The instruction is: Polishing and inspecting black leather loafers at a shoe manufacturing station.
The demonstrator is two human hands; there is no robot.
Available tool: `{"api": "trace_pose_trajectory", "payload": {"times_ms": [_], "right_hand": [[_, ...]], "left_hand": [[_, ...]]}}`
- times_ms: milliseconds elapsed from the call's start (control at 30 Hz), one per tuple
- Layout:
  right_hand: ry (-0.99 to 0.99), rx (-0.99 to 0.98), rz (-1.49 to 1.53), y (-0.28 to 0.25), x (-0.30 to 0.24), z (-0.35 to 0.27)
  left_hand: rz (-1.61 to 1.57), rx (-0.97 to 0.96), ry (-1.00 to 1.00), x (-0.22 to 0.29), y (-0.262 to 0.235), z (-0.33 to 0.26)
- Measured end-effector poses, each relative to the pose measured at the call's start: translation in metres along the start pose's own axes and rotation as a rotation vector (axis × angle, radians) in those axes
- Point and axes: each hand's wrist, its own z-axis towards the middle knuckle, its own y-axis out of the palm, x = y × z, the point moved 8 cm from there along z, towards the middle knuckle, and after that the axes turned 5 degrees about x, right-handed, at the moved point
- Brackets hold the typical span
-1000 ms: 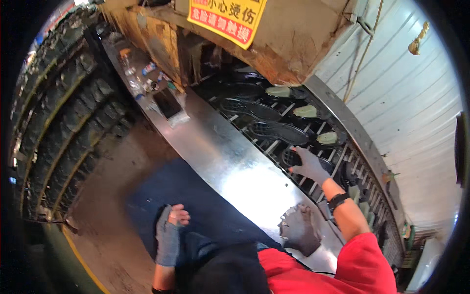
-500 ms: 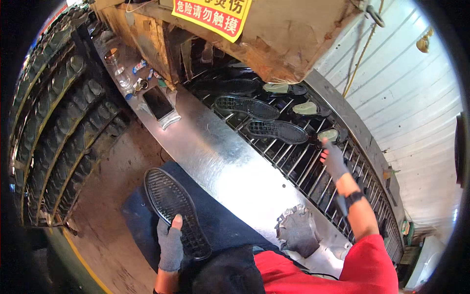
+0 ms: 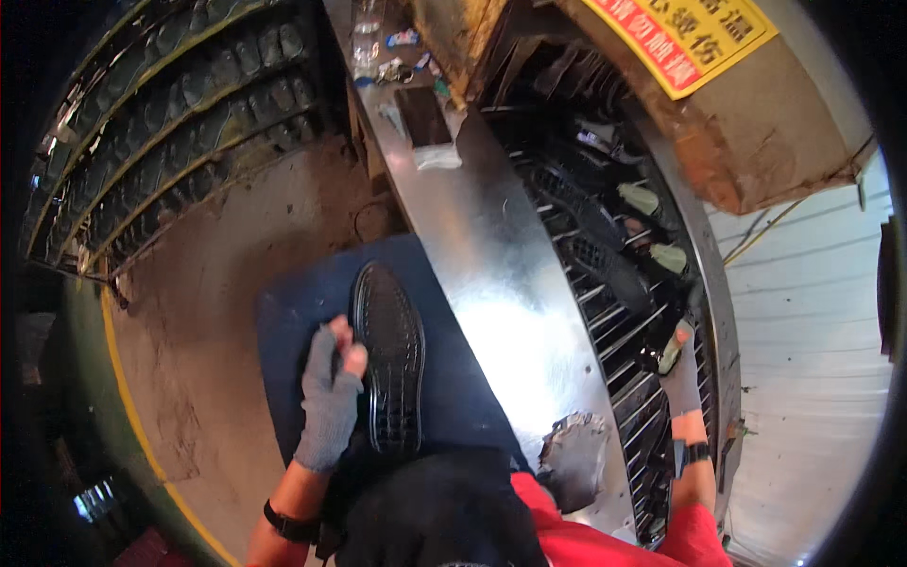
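Observation:
A black shoe sole (image 3: 389,354) lies tread up on the blue cloth (image 3: 288,312) over my lap. Beside its left edge is my left hand (image 3: 331,402) in a grey fingerless glove, fingers loosely bent and thumb apart, holding nothing. Far to the right, my right hand (image 3: 682,373), gloved the same way, is closed round a black shoe (image 3: 669,354) with a pale patch on it, over the metal-rod conveyor (image 3: 628,387). The grip is partly hidden in shadow.
Between lap and rods runs a shiny metal ledge (image 3: 491,283), bearing a phone (image 3: 425,118) and a ragged grey piece (image 3: 574,458). More soles (image 3: 605,269) and pale-patched shoes (image 3: 669,257) lie on the rods. A rusty housing (image 3: 746,161) overhangs them; shoe racks (image 3: 189,113) stand left.
The sole has come down onto my lap and my left hand has let go of it. My right hand has closed on a shoe at the rods. The whole view has turned.

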Motion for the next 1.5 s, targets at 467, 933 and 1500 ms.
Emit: {"api": "trace_pose_trajectory", "payload": {"times_ms": [467, 933, 1500], "right_hand": [[0.294, -1.15, -0.17, 0.306, 0.12, -0.339], [0.293, -0.921, -0.203, 0.302, 0.098, -0.316], [0.42, -1.016, -0.105, 0.343, 0.151, -0.367]], "left_hand": [[-0.863, -0.31, 0.095, 0.08, 0.035, 0.004], [-0.017, -0.237, 0.163, 0.037, 0.047, 0.07], [-0.681, -0.535, 0.19, 0.094, 0.01, 0.019]]}}
